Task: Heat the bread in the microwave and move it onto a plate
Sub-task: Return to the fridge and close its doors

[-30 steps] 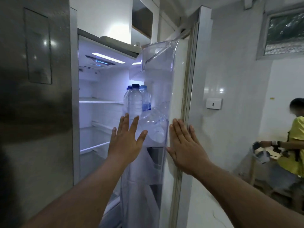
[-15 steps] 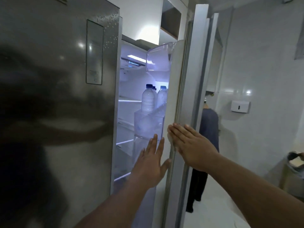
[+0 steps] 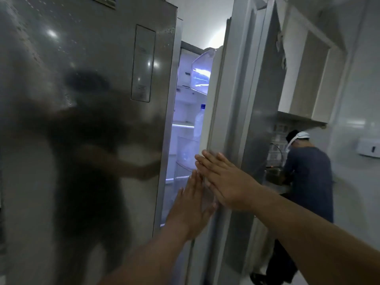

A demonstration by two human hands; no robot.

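Fridge door (image 3: 218, 124) nearly closed: narrow lit gap left of door. Water bottle (image 3: 199, 122) and door bins (image 3: 200, 76) fill gap. Both flat hands block lower gap.

Right hand (image 3: 226, 182) above left hand (image 3: 189, 210), both on fridge door (image 3: 218, 124) edge; bottle (image 3: 199, 120) in door shelf.

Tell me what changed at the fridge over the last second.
The right fridge door has swung towards shut, narrowing the lit gap; fewer water bottles show. Both hands, left hand and right hand, stay flat and open against the door, gripping nothing. The left door stays closed.
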